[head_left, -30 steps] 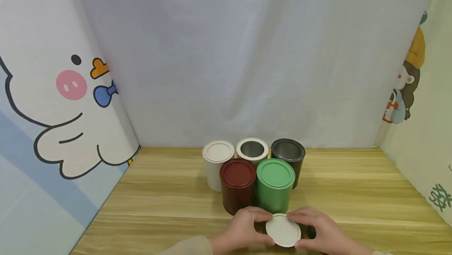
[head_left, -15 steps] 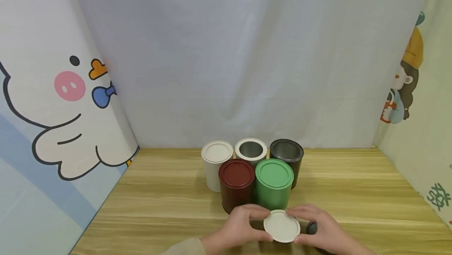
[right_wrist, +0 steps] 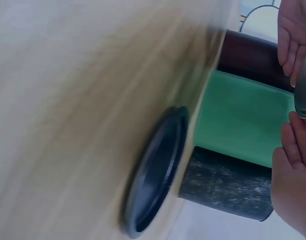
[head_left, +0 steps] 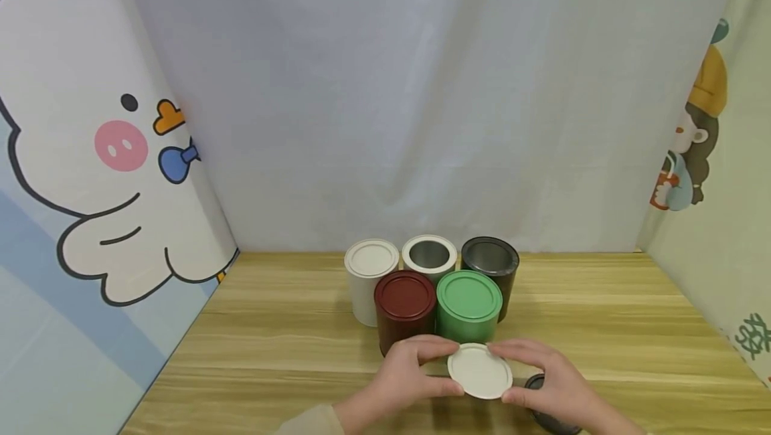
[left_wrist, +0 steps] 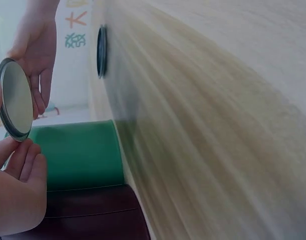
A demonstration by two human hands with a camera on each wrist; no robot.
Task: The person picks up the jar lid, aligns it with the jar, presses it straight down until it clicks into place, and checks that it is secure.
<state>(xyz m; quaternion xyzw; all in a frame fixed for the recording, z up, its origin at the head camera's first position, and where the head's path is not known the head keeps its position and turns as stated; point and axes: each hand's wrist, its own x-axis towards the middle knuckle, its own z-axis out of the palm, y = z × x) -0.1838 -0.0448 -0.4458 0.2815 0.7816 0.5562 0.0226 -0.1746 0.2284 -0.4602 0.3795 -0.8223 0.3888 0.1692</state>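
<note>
Both hands hold a round white lid by its edge, up off the table in front of the green can. My left hand pinches its left side between thumb and fingers. On the right side my right hand grips it the same way. The left wrist view shows the lid's pale underside, well clear of the wood. Below the right hand a black lid lies on the table, partly hidden by that hand in the head view.
Beside the green can stands a dark red can. Behind them are a lidded white can, a white can with an open top and a black can, also open. A grey curtain hangs behind the wooden table.
Both hands have lifted the white lid up and slightly toward the cans. More of the black lid now shows beneath the right hand. The cans stay where they were.
</note>
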